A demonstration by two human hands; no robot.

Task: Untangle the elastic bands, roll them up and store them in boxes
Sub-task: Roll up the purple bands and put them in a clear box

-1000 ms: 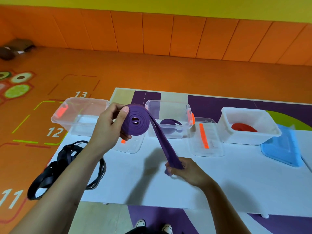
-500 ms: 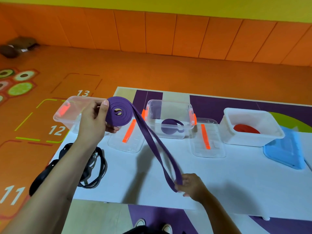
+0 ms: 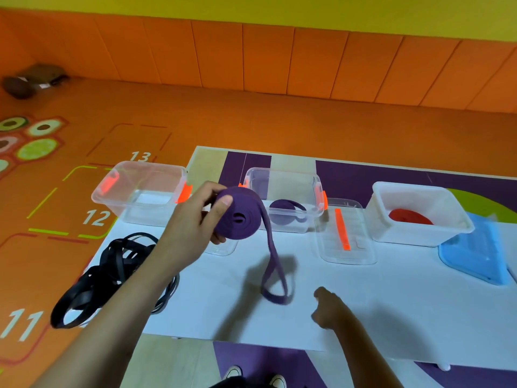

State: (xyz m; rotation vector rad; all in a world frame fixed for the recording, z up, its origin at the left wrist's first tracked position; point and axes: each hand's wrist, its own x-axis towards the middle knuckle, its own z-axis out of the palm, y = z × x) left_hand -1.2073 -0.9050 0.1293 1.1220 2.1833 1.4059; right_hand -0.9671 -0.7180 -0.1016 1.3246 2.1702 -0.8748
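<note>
My left hand point(image 3: 195, 219) grips a partly rolled purple elastic band point(image 3: 239, 219) above the white table point(image 3: 363, 298). The band's loose end hangs down as a loop that reaches the table top. My right hand point(image 3: 328, 309) hovers low over the table just right of that loop, apart from it, fingers loosely curled and holding nothing. A tangle of black bands point(image 3: 112, 273) lies at the table's left edge. The middle clear box point(image 3: 285, 189) holds a rolled purple band point(image 3: 285, 210). The white box point(image 3: 419, 211) holds a red roll point(image 3: 409, 217). The left clear box point(image 3: 140, 189) has nothing in it.
A clear lid with an orange clip point(image 3: 345, 233) lies between the middle and white boxes. Another clear lid point(image 3: 223, 249) sits partly behind my left hand. A blue lid point(image 3: 475, 256) lies at the right. My shoes point(image 3: 251, 378) show below the table's near edge.
My right hand has let go of the band's loose end and moved right. The loop now dangles freely. My left hand has turned the roll and brought it rightward and lower.
</note>
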